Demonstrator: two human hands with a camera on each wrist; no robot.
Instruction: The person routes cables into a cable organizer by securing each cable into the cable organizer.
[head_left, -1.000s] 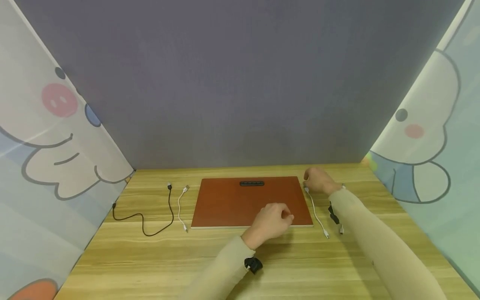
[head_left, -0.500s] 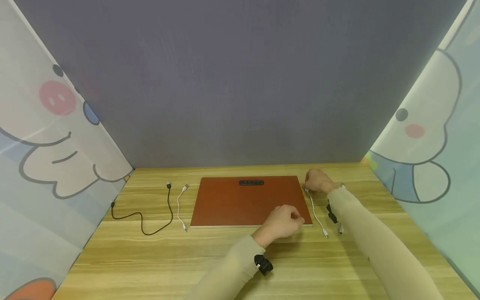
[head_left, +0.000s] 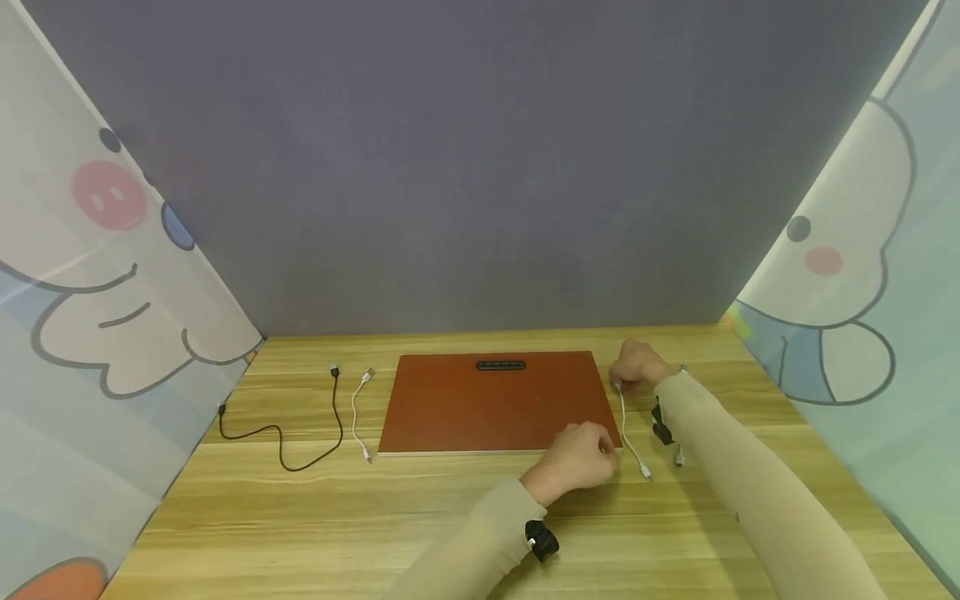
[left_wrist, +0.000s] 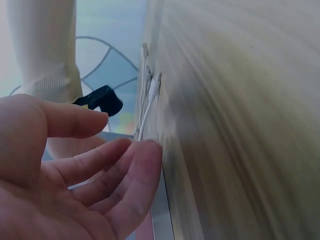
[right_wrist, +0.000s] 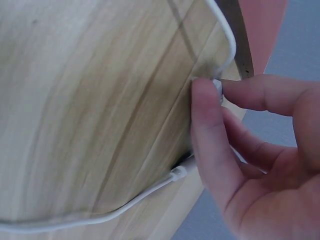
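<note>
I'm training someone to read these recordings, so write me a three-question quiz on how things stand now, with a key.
1. What does the right hand pinch between thumb and fingers?
2. True or false: in the head view, the black cable lies left of the reddish-brown board.
3. Fill in: the left hand holds ____.

Key:
1. The end of a white cable.
2. True.
3. Nothing.
</note>
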